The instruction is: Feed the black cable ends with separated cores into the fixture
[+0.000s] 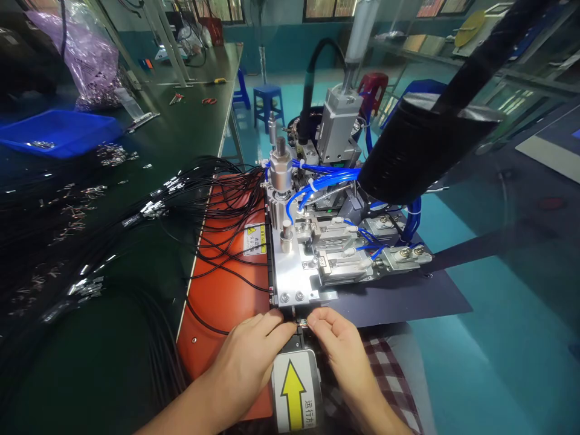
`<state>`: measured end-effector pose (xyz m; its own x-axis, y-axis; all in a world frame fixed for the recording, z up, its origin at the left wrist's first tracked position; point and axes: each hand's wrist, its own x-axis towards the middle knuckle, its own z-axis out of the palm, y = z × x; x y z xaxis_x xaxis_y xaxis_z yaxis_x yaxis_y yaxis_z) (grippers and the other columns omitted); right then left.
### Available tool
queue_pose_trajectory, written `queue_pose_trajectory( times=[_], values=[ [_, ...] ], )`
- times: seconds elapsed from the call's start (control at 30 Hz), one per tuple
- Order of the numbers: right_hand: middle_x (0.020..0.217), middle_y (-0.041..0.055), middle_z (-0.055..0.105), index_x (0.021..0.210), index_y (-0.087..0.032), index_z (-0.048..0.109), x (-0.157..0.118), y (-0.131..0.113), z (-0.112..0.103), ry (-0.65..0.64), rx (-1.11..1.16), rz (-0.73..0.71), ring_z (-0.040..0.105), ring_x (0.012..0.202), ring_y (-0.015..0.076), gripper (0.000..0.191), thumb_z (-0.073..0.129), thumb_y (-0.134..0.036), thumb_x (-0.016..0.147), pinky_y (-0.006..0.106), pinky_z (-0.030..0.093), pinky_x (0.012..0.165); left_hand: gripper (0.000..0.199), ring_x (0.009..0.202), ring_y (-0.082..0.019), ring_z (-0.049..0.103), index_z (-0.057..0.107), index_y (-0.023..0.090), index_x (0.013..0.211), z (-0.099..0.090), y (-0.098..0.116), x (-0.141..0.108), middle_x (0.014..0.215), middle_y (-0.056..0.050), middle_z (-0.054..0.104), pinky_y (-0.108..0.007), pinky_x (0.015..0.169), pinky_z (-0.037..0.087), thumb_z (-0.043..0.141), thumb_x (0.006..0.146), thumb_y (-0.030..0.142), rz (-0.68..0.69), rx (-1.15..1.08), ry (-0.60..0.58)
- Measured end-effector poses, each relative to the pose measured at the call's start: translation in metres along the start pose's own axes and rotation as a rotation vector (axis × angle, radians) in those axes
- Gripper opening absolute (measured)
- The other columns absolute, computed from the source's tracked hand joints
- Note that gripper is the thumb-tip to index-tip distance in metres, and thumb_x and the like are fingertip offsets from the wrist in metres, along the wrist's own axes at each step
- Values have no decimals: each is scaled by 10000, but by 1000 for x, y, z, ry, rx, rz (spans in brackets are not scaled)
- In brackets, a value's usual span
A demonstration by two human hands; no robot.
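At the front of the metal machine (pixel 292 275), my two hands meet over a narrow dark track (pixel 296 342). My left hand (pixel 254 344) is closed, its thumb and fingertips at the track. A black cable (pixel 206 325) runs in beneath it and seems to be in its grip, though the hand hides most of this. From the other side, my right hand (pixel 339 341) pinches with thumb and forefinger at a small shiny piece (pixel 302 323) with a hint of coloured wires. Its exact kind is too small to tell. Below the track is a white label with a yellow arrow (pixel 294 393).
Black cables with metal ends (pixel 154 208) lie across the dark table (pixel 181 115) and over the orange machine cover (pixel 235 284) at left. A blue tray (pixel 61 133) stands farther back. A black-wrapped tube (pixel 408 151) and blue air hoses (pixel 330 176) overhang the machine.
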<state>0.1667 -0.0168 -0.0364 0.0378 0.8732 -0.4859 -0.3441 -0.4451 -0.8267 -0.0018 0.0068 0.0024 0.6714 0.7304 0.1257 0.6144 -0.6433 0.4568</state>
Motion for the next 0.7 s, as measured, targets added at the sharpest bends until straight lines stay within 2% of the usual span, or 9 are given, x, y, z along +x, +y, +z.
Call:
queue_pose_trajectory(
  times=[0.2, 0.3, 0.4, 0.57, 0.7],
  values=[
    [573, -41, 485, 722, -172, 591, 3, 3, -8, 38, 19, 34, 393, 515, 104, 247, 661, -407, 752, 220, 325, 488, 361, 691, -196, 597, 587, 168, 1049, -1, 0, 1, 837, -57, 629, -301, 583, 506, 383, 806, -5, -13, -1, -30],
    [575, -50, 444, 720, -176, 580, 2, 4, -11, 20, -163, -55, 340, 494, 95, 267, 606, -426, 810, 224, 277, 462, 360, 697, -201, 601, 582, 170, 1053, -1, 0, 2, 847, -60, 630, -309, 583, 514, 386, 805, -3, -1, -5, -16],
    [601, -46, 426, 712, -186, 546, 1, 5, -7, -19, -357, -181, 351, 529, 108, 277, 521, -408, 876, 235, 287, 485, 353, 687, -201, 596, 565, 182, 1074, 1, -2, 2, 845, -57, 619, -315, 575, 516, 390, 819, 12, 10, -27, 9],
    [626, -48, 412, 719, -199, 488, 1, 9, 0, -4, -278, -264, 350, 555, 112, 250, 501, -375, 897, 229, 285, 480, 403, 794, -206, 590, 534, 209, 1128, 4, -2, -1, 968, -79, 580, -325, 651, 530, 378, 820, 1, -26, -98, 7],
    [549, -74, 375, 730, -201, 484, 1, 9, -1, -55, -238, -195, 309, 472, 95, 257, 483, -388, 906, 227, 254, 434, 432, 878, -201, 576, 526, 223, 1144, 3, -1, -2, 1020, -79, 563, -328, 741, 526, 362, 822, -13, -60, -174, -22]
  ],
)
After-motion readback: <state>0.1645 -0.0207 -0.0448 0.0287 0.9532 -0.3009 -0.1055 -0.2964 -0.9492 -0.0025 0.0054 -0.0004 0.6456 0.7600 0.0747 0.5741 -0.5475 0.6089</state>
